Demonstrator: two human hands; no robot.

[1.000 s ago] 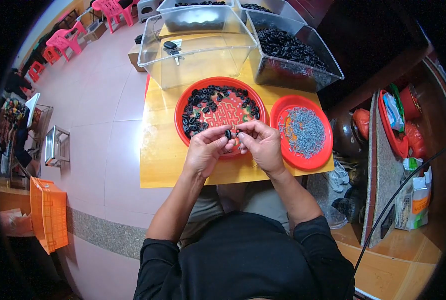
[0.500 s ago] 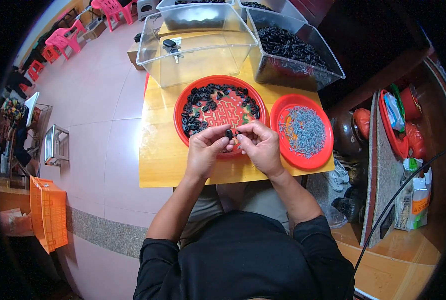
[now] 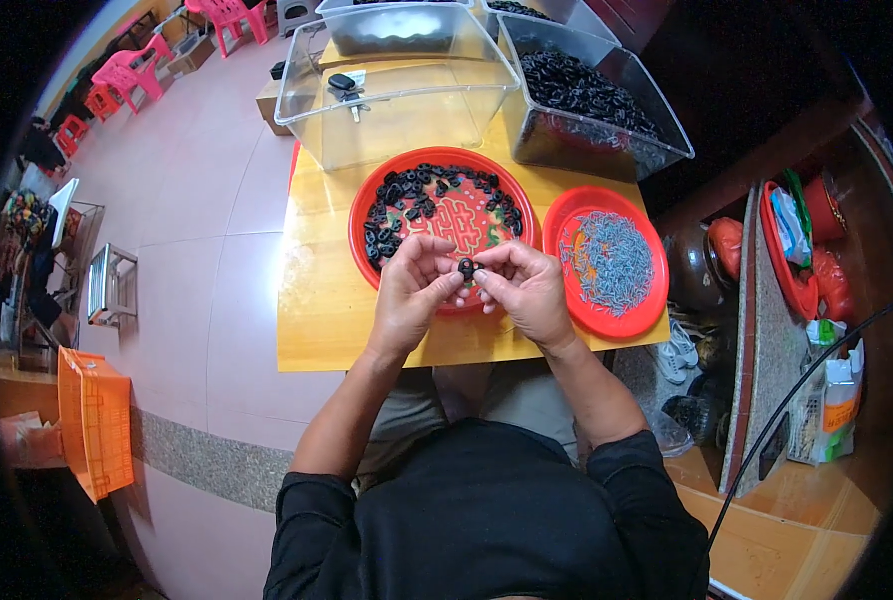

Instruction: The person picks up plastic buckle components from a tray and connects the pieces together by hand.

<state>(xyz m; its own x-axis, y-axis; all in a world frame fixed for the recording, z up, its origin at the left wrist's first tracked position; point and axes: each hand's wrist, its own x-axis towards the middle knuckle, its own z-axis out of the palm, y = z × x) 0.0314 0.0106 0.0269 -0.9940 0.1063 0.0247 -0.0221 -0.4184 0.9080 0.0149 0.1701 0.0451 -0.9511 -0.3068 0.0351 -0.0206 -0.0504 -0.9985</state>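
Hands — left hand, right hand — pinch 1 black ring above red tray.

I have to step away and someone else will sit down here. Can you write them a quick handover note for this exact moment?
Left hand and right hand pinch one small black ring between the fingertips, over the near rim of the big red plate.
More black rings lie on that plate; the smaller red plate at right holds thin grey metal pieces.
Clear bin behind: nearly bare. The one beside it, the dark bin: full of black parts.
Left: the plate's loose rings.

Bright, even light; sharp centre, fisheye-bent dark rim.
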